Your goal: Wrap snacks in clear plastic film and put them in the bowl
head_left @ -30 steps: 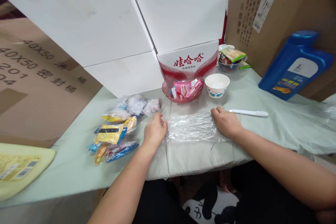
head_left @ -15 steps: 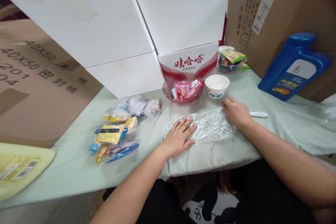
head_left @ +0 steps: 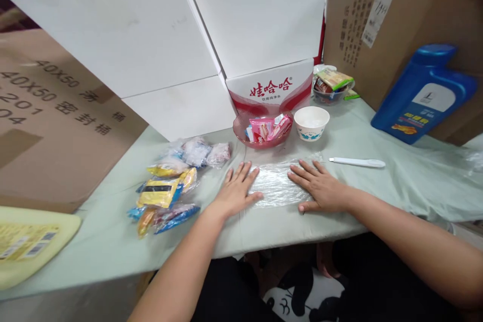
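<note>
A person's two hands press flat on a sheet of clear film (head_left: 277, 184) spread on the cloth-covered counter (head_left: 113, 241), just in front of a red bowl (head_left: 241, 138). The left hand (head_left: 236, 190) lies palm down on the film's end in front and left of the bowl, fingers (head_left: 247, 170) apart and gripping nothing. The right hand (head_left: 320, 188) lies in front and right of the bowl, also flat on the film, fingers (head_left: 302, 167) spread, thumb out toward the counter's near edge. The film's edges are hard to trace against the pale cloth, and both palms cover part of it.

The red bowl holds pink wrappers whose print is too small to read. Just right of the bowl stands a white bowl (head_left: 311, 122); farther right and a little nearer lies a slim white tool (head_left: 358, 162), its kind unclear. Left of the bowl sits a heap of snack packets (head_left: 169, 186). Behind the bowl rises an open white carton (head_left: 264, 35), its flaps cut off at the top of the frame. Well to the right of the bowl leans a blue jug (head_left: 424, 93). Far left of the bowl and nearer the camera, a yellow object (head_left: 26, 241) is cut off by the frame edge.
</note>
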The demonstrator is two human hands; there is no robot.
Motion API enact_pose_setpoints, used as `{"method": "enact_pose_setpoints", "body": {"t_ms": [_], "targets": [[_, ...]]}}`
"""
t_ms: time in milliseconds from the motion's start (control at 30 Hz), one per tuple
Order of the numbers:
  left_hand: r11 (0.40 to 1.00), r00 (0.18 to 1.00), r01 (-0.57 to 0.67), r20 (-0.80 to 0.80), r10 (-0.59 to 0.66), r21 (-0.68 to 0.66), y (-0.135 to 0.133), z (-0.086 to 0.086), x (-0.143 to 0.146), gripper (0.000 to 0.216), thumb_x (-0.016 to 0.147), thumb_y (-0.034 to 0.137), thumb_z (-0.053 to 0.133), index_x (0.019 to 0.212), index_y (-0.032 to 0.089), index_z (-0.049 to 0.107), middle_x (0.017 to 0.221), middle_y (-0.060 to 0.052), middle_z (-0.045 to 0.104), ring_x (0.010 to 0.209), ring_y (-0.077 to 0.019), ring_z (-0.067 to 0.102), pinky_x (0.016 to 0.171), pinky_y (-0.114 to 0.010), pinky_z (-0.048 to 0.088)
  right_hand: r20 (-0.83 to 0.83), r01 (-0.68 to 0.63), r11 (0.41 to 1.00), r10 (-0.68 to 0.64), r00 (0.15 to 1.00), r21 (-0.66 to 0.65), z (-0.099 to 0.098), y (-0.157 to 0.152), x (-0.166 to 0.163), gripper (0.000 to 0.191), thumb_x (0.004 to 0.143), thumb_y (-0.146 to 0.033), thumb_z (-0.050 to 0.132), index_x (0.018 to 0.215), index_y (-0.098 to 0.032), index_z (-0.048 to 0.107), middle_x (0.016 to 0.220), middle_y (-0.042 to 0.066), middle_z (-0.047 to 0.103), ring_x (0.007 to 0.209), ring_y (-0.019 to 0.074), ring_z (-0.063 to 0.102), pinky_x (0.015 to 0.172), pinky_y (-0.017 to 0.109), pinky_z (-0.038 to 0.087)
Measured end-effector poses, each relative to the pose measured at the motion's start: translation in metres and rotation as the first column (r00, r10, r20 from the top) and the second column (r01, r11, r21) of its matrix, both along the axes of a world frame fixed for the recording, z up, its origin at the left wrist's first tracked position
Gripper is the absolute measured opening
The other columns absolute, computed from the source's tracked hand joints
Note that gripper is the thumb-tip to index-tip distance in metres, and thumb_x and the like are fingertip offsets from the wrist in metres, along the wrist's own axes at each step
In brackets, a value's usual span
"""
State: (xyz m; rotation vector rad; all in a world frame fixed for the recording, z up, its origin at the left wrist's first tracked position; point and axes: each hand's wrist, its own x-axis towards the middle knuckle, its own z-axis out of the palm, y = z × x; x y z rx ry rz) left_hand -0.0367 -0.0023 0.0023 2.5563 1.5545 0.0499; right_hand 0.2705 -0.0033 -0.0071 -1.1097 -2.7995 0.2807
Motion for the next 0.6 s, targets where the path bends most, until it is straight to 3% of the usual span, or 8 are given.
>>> {"method": "enact_pose_setpoints", "body": {"t_ms": [100,167,233,300,367,500,600], "targets": [[0.996,0.998,-0.032,0.048,0.029,0.079,-0.005,0.011,-0.002,0.074,0.085,0.059,0.056,0.144,0.019,0.04,0.156,-0.017,0.026,0.146,-0.0381,0.015,0.114,-0.059,0.014,-0.019,0.032,0.999,-0.032,0.999,0.018,0.01,0.001,0.012,0.101,0.074,-0.079,0.052,0.15,-0.015,0.034,0.155,0.021,0.027,0.145,0.0424,0.01,0.111,0.066,0.008],[0.995,0.994,0.044,0.096,-0.053,0.094,-0.013,0.024,0.007,0.065,0.079,0.056,0.064,0.13,0.018,0.053,0.145,-0.017,0.042,0.138,-0.0372,0.029,0.112,-0.055,0.023,-0.049,0.005,1.0,-0.004,0.999,0.02,0.021,0.0,0.016,0.099,0.07,-0.076,0.061,0.146,-0.015,0.041,0.155,0.021,0.028,0.144,0.0422,0.013,0.112,0.063,0.012],[0.988,0.979,0.156,0.127,-0.157,0.018,-0.023,0.037,0.017,0.044,0.075,0.048,0.072,0.105,0.018,0.062,0.121,-0.012,0.056,0.121,-0.0318,0.045,0.103,-0.047,0.038,-0.086,-0.085,0.996,0.084,0.993,-0.007,0.033,-0.001,0.02,0.073,0.075,-0.063,0.067,0.132,-0.018,0.057,0.151,0.017,0.037,0.142,0.0382,0.024,0.112,0.056,0.022],[0.974,0.97,0.214,0.132,-0.203,-0.073,-0.029,0.046,0.021,0.022,0.074,0.034,0.072,0.086,0.019,0.06,0.102,-0.007,0.058,0.105,-0.0267,0.051,0.092,-0.04,0.045,-0.125,-0.166,0.985,0.159,0.979,-0.05,0.042,0.0,0.024,0.035,0.082,-0.045,0.066,0.106,-0.019,0.069,0.138,0.013,0.053,0.132,0.0314,0.04,0.106,0.047,0.034],[0.971,0.973,0.211,0.122,-0.197,-0.114,-0.03,0.05,0.018,0.012,0.072,0.019,0.067,0.077,0.02,0.056,0.095,-0.005,0.057,0.099,-0.0246,0.052,0.086,-0.037,0.046,-0.155,-0.181,0.98,0.167,0.974,-0.083,0.048,0.002,0.03,0.014,0.085,-0.03,0.061,0.085,-0.02,0.07,0.119,0.01,0.063,0.115,0.0256,0.052,0.097,0.04,0.041],[0.983,0.984,0.155,0.105,-0.145,-0.098,-0.024,0.049,0.002,0.013,0.068,0.007,0.054,0.07,0.02,0.054,0.093,-0.006,0.056,0.096,-0.0238,0.053,0.083,-0.035,0.045,-0.165,-0.111,0.988,0.092,0.982,-0.11,0.051,0.006,0.044,0.014,0.082,-0.016,0.055,0.074,-0.019,0.066,0.097,0.008,0.065,0.095,0.0215,0.056,0.087,0.036,0.043],[0.985,0.98,0.139,0.154,-0.123,-0.101,-0.021,0.049,-0.008,0.015,0.067,0.006,0.049,0.07,0.02,0.054,0.09,-0.005,0.057,0.091,-0.0225,0.055,0.08,-0.034,0.045,-0.182,-0.11,0.98,0.079,0.98,-0.166,0.053,0.007,0.051,0.014,0.083,-0.016,0.053,0.078,-0.019,0.065,0.089,0.006,0.064,0.089,0.0199,0.057,0.084,0.034,0.043]]}}
